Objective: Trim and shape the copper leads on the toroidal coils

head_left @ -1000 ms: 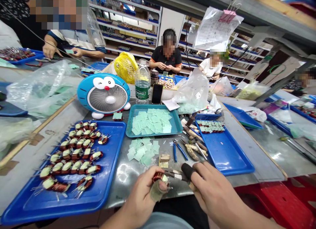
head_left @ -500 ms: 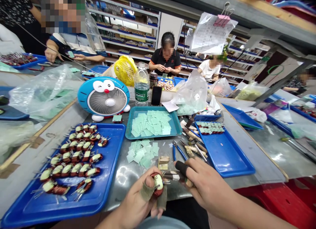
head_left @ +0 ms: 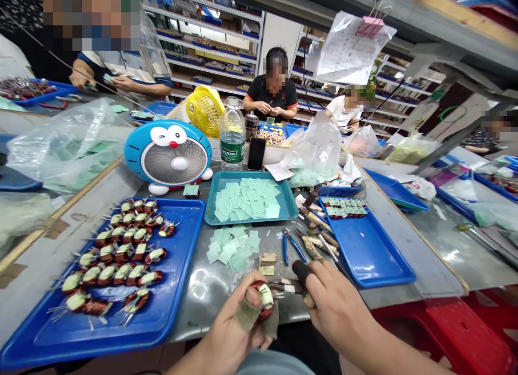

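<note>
My left hand (head_left: 245, 313), with cloth wraps on its thumb and a finger, is closed around a copper-wound coil (head_left: 265, 299) with a pale yellow-green band and wire leads facing right. In my right hand (head_left: 327, 291), a black sleeve covering one finger, is a metal hand tool (head_left: 287, 287) with a dark tip and brownish handle; its exact kind is partly hidden by the fingers. The tool's tip is at the coil's right side, near the leads; whether it touches cannot be told. A small wooden block (head_left: 267, 263) lies just beyond the coil.
At left, a blue tray (head_left: 174, 288) holds rows of similar coils. Green square sheets (head_left: 234, 248) lie before a teal tray (head_left: 210, 208) of more sheets. Blue-handled pliers (head_left: 293, 245) and a right-hand blue tray (head_left: 376, 256) are nearby. A cartoon fan (head_left: 168, 156) and bottle (head_left: 232, 143) stand behind.
My left hand and the coil have shifted slightly right. The right hand and its tool remain close by the coil, the hand slightly further right. The camera view has shifted slightly.
</note>
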Tool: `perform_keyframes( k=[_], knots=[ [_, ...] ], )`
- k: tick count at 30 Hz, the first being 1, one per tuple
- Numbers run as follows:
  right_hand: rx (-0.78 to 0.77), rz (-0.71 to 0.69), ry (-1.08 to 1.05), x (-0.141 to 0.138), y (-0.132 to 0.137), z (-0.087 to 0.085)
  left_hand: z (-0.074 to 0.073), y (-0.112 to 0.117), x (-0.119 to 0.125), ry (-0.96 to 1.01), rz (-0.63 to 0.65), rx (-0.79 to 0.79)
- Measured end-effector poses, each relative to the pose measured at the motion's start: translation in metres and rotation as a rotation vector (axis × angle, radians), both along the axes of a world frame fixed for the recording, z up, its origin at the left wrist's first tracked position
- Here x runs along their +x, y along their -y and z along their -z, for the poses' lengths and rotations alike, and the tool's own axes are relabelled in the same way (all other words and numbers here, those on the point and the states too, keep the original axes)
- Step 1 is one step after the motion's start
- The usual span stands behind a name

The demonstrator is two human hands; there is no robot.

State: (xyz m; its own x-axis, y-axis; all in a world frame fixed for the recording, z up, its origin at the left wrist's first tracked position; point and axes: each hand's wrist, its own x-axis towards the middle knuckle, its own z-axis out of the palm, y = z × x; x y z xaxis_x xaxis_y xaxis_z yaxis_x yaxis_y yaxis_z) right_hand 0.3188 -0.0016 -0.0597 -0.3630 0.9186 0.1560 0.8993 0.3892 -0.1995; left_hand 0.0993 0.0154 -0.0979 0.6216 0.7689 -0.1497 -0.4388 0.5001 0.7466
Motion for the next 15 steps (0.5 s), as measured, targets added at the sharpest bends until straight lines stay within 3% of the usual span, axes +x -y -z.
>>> perform_keyframes(
  k=[4, 9, 15],
  knots=[
    [-0.177, 0.036, -0.069, -0.012, -0.001, -0.001, 0.004, -0.002, -0.004, -0.064, -0.017, 0.052],
    [-0.178, 0.057, -0.179, -0.007, -0.005, -0.010, -0.004, -0.010, -0.018, -0.062, -0.057, 0.185],
    [-0.459, 0.124, -0.319, -0.013, 0.011, -0.011, -0.002, -0.014, -0.034, -0.360, -0.028, 0.412]
  ],
)
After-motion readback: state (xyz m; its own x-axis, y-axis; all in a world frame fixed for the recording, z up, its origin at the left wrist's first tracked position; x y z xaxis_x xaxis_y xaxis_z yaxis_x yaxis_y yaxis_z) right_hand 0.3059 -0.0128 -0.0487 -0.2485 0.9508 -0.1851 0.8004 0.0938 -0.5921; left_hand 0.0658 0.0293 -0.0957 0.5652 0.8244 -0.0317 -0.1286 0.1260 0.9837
